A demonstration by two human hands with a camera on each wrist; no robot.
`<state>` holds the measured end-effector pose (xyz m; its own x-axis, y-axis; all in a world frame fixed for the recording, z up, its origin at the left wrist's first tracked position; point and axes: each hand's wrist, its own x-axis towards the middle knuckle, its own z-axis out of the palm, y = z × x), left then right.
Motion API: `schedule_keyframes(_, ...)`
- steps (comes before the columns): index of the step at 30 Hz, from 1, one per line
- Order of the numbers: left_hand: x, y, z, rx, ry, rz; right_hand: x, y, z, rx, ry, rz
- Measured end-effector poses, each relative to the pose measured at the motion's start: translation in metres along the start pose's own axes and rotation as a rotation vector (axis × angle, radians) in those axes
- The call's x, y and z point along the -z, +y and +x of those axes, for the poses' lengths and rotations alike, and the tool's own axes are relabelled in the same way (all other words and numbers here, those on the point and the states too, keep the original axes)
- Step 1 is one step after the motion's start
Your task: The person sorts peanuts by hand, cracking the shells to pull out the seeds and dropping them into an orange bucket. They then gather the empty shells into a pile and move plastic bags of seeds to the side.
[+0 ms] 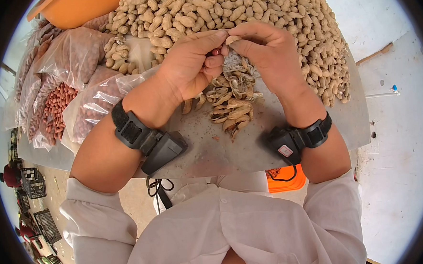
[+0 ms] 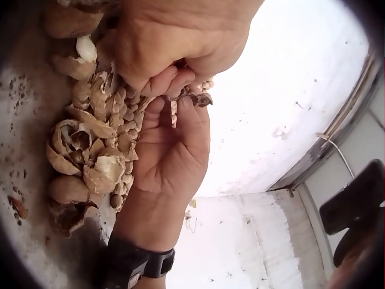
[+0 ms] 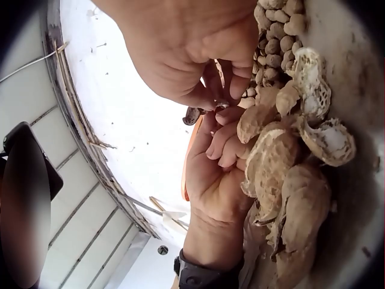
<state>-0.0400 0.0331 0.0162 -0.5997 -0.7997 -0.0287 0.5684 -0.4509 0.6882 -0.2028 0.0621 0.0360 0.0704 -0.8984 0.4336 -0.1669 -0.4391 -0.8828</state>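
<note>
Both hands meet over a small heap of empty peanut shells [image 1: 234,104]. My left hand [image 1: 182,66] has its fingers curled, with a red-skinned peanut kernel [image 1: 216,51] held between them. Its thumb and forefinger reach the tip of my right hand [image 1: 272,57]. Between thumb and forefinger, the right hand pinches a piece of peanut shell [image 1: 233,39]. In the right wrist view the dark opened end of a shell [image 3: 192,115] sticks out where the fingertips meet. Split shells [image 3: 289,198] lie close below the hands, some showing their white insides.
A large pile of unshelled peanuts [image 1: 257,7] covers the table's far side. Plastic bags of red kernels [image 1: 59,111] lie at the left, below an orange basin [image 1: 83,9]. The metal tabletop [image 1: 208,156] ends near the person's body. An orange container [image 1: 290,180] stands beneath the edge.
</note>
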Motion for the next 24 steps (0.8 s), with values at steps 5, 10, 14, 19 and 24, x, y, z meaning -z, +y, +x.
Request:
schedule_keyframes(5,-0.005,0.003,-0.001,-0.008,0.037,-0.002,0.003,0.010,0.004,-0.157,0.031,0.353)
schedule_keyframes(10,0.002,0.019,0.001,-0.177,0.140,-0.054,0.014,0.004,0.007,-0.184,-0.112,0.226)
schedule_keyframes(14,0.010,0.026,0.003,-0.236,0.112,-0.074,0.021,-0.003,0.007,-0.163,-0.322,-0.147)
schedule_keyframes(19,0.010,0.028,0.003,-0.286,0.147,-0.080,0.020,-0.005,0.002,-0.028,-0.535,-0.376)
schedule_keyframes(24,0.012,0.026,0.006,-0.280,0.148,-0.072,0.003,-0.007,-0.003,0.213,-0.514,-0.465)
